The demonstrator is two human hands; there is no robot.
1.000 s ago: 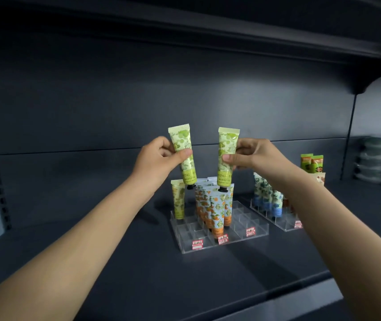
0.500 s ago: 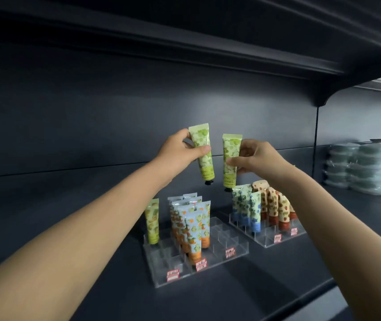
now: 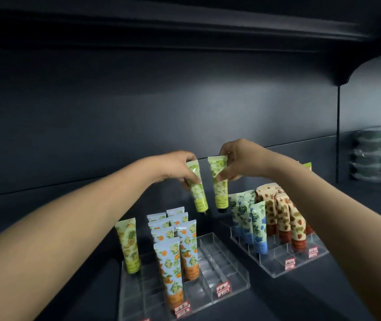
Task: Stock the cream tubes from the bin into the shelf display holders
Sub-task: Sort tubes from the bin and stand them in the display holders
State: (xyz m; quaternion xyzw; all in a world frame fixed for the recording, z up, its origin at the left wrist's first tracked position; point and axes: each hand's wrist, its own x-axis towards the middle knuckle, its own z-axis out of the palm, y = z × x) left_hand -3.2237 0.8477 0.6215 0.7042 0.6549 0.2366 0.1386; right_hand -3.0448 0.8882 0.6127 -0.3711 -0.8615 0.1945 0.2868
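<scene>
Left green tube (image 3: pixel 199 195) tilts, right green tube (image 3: pixel 220 193) hangs nearly upright, both cap-down, pinched between fingers (image 3: pixel 188 174). Below the fingers, clear left holder (image 3: pixel 221 262) and right holder (image 3: pixel 275 265) carry upright printed tubes (image 3: pixel 169 262).

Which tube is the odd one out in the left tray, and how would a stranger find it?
On the dark shelf, find the left clear holder. In its leftmost column one tube stands alone. It is yellow-green with a yellow fruit print, while its neighbours are pale blue with orange bases.
</scene>
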